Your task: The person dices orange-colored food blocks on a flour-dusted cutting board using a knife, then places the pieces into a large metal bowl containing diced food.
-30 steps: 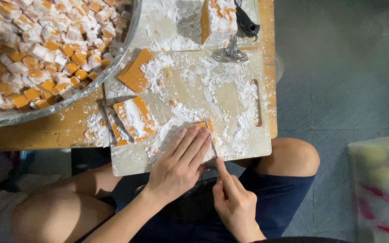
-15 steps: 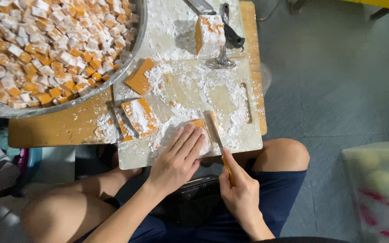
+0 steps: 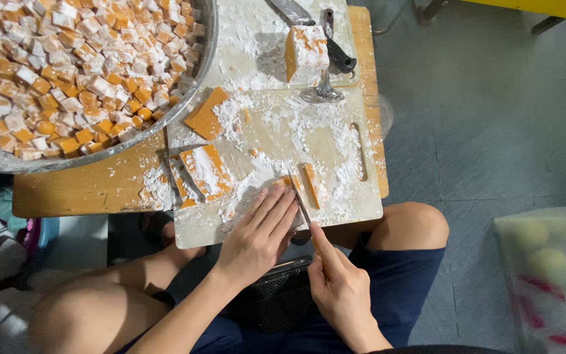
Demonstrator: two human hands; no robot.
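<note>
My left hand lies flat on an orange, powder-dusted slab piece at the near edge of the white cutting board. My right hand grips a knife, index finger along its back, the blade standing between the held piece and a thin orange strip cut off to its right. Another dusted slab lies left of my hand, and a bare orange piece sits further up the board.
A big metal basin full of several powdered orange cubes fills the upper left. A tall dusted block and dark-handled tools lie at the board's far end. The wooden table edge, my knees and a plastic bin are nearby.
The knife has come down through the slab, and a thin strip now lies separate to the right of the blade. My left hand has stayed pressed on the piece.
</note>
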